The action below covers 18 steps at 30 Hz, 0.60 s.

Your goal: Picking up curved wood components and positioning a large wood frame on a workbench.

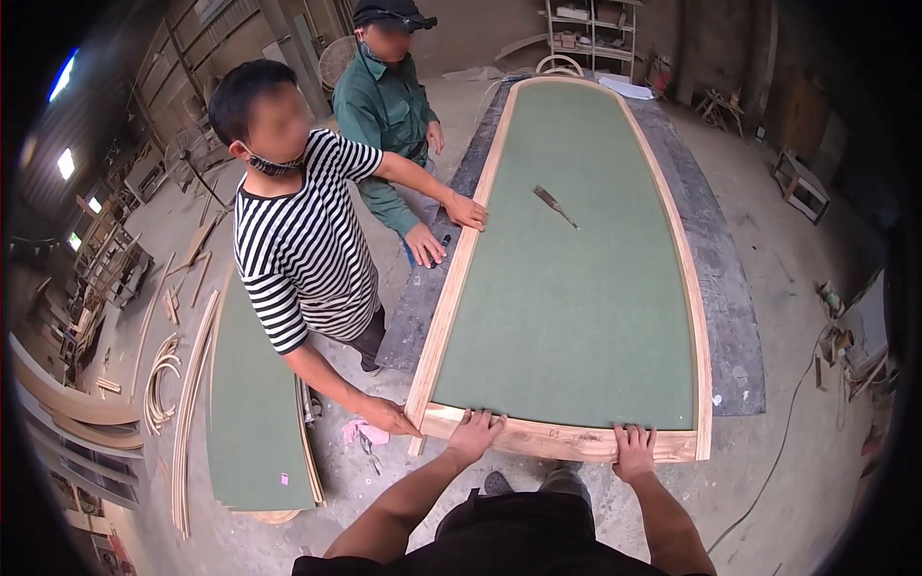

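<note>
A long green panel (576, 317) with an arched far end lies on the worktable, bordered by pale wooden strips. Across its near end runs a wooden rail (538, 434) with handwriting on it. My left hand (477, 434) grips this rail left of its middle, fingers over the top edge. Toward the right end, my right hand (635, 451) holds the same rail, its fingers also curled over the inner edge. A co-worker in a striped shirt (307, 230) has one hand at the near left corner and the other on the left strip (461, 278).
A narrow chisel-like tool (555, 206) lies on the panel. The dark worktable (725, 317) shows beyond the right strip. A second person in green (389, 115) stands at the left side. More green panels (254, 413) and wood strips (195, 413) lie on the left floor; a cable (783, 461) crosses the right.
</note>
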Each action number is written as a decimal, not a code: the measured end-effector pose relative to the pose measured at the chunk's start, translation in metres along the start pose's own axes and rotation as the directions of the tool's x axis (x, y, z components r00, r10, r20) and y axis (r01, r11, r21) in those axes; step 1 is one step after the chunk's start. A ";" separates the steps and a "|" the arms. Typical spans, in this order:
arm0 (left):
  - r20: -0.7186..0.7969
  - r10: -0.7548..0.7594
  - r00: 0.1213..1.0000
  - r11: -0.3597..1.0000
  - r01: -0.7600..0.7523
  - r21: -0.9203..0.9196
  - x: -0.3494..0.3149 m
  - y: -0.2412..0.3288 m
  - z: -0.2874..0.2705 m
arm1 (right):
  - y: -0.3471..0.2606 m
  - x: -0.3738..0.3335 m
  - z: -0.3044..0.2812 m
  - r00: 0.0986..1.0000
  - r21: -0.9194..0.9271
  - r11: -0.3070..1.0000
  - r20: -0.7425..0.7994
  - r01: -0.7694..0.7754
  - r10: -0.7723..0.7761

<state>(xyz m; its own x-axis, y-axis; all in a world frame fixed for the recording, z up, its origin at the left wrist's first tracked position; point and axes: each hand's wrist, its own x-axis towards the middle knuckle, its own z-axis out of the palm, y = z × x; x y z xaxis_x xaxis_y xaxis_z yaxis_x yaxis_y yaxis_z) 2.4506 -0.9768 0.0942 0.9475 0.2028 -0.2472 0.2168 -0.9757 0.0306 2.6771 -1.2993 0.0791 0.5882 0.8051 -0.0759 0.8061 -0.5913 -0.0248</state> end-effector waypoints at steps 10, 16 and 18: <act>0.020 0.000 1.000 1.000 0.001 -0.024 0.001 0.002 -0.003 | 0.000 -0.001 -0.003 1.000 0.010 1.000 0.017 -0.018 0.017; 0.016 0.002 1.000 1.000 -0.002 -0.018 0.000 0.001 -0.002 | -0.002 0.001 -0.008 0.999 0.006 1.000 0.033 -0.014 0.014; 0.016 0.007 1.000 1.000 -0.007 -0.017 0.001 0.002 -0.001 | 0.002 0.001 -0.001 1.000 -0.008 1.000 0.026 -0.011 0.011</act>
<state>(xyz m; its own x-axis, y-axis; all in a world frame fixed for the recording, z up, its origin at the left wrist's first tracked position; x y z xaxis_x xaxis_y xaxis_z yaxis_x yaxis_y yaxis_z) 2.4522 -0.9782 0.0954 0.9452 0.1942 -0.2625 0.2140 -0.9756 0.0486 2.6788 -1.2997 0.0803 0.5950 0.7972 -0.1021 0.8003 -0.5994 -0.0158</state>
